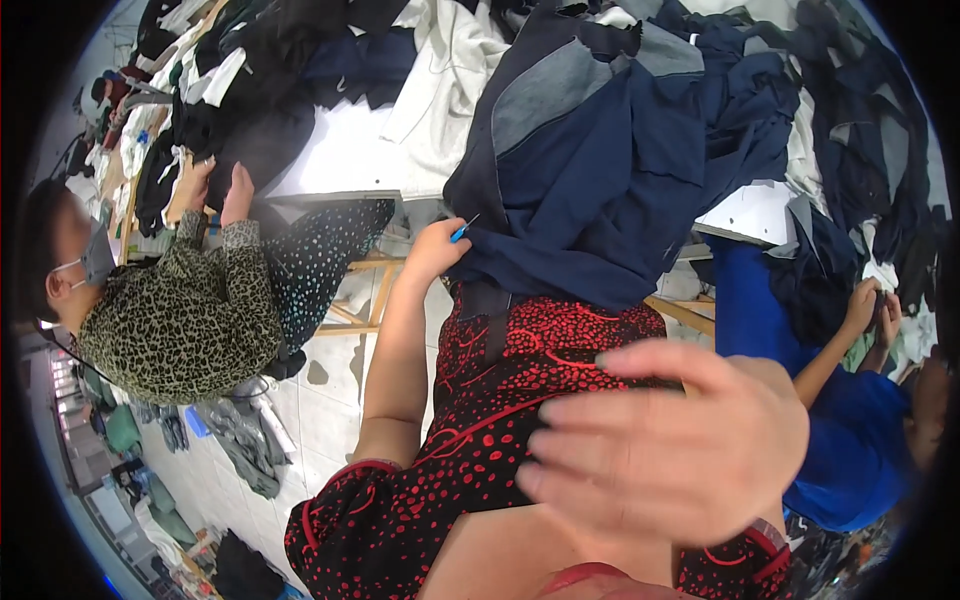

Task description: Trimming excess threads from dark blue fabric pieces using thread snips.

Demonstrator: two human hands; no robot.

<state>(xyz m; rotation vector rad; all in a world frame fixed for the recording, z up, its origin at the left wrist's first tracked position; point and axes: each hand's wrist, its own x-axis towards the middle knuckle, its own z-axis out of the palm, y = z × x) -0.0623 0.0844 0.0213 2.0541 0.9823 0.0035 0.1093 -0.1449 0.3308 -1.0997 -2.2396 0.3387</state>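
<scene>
My left hand [438, 252] is closed around a small blue-handled tool with a thin metal point [461, 234]; its exact kind is too small to make out. That hand rests against the near left edge of a dark navy garment [610, 190], which hangs over the table's front edge towards my lap. My right hand [675, 440] is raised close to the camera, in front of my chest, slightly blurred. Its fingers are stretched out towards the left, and no object shows in it. Grey-blue inner sides of the cloth [550, 92] show at the top of the pile.
White cloth [445, 85] and a white tabletop [345, 150] lie left of the navy garment. A person in a leopard-print top [180, 320] works at my left, another in blue [850, 440] at my right. Dark garments [850, 110] pile up at the far right.
</scene>
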